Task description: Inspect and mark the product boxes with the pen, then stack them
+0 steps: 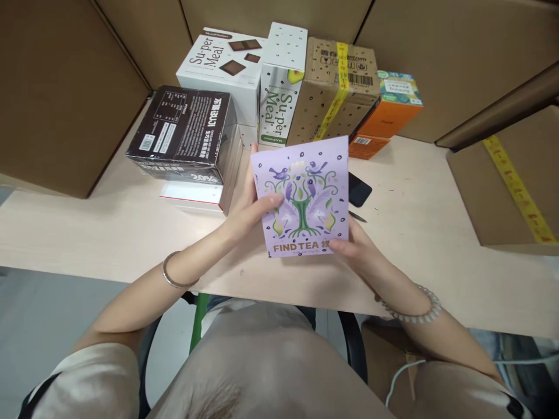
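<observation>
A light purple tea box (301, 201) printed with birds, a green tree and the words FIND TEA is held up over the table, its printed face toward me. My left hand (253, 201) grips its left side, thumb lying across the front and the fingers mostly hidden behind. At the lower right corner my right hand (353, 244) holds it too, thumb on the front, other fingers out of sight behind. Partly hidden behind the box, a dark phone (359, 190) and a pen (357, 216) lie on the table (414, 233).
Along the back stand white Su-per Meal boxes (222, 61) (283, 87), a taped brown carton (334, 87) and orange boxes (386, 119). A dark brown box (183, 128) rests on a white box (192, 193) at left. Large cartons (65, 87) (510, 180) flank both sides.
</observation>
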`<state>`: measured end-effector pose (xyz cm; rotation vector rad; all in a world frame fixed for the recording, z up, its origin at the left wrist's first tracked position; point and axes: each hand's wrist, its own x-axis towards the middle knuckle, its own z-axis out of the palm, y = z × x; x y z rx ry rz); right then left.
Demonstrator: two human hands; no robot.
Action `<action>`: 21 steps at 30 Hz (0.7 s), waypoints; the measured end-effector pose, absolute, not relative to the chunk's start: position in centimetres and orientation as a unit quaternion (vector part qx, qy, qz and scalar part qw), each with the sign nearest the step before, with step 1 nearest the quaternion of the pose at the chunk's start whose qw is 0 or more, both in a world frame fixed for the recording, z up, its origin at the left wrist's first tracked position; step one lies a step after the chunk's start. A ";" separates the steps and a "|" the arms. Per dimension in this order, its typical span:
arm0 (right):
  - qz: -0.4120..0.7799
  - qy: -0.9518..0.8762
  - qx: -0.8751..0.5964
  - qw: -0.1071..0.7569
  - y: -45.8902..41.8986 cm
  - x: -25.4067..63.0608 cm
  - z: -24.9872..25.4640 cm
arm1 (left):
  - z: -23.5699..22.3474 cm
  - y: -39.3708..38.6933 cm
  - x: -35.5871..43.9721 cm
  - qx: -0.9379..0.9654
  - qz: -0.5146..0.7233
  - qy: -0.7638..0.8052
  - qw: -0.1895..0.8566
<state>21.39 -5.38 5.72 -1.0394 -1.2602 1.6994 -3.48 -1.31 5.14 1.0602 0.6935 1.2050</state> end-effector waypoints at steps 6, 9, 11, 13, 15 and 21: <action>0.684 -0.491 -0.408 0.353 -5.4 20.6 5.3 | 5.4 -1.5 -3.8 0.524 0.488 0.291 0.635; 0.685 -0.490 -0.403 0.359 -5.4 20.5 5.0 | 4.9 -1.4 -3.7 0.527 0.522 0.285 0.608; 0.690 -0.481 -0.397 0.366 -5.5 20.4 4.9 | 4.8 -1.5 -3.5 0.516 0.542 0.286 0.598; 0.691 -0.473 -0.401 0.372 -5.6 20.3 4.8 | 5.0 -1.6 -3.5 0.511 0.546 0.298 0.594; 0.685 -0.474 -0.405 0.377 -5.6 20.4 4.5 | 5.2 -1.7 -3.5 0.527 0.533 0.310 0.584; 0.692 -0.507 -0.385 0.341 -4.9 21.7 3.8 | 4.2 -0.3 -4.5 0.673 0.539 0.281 0.422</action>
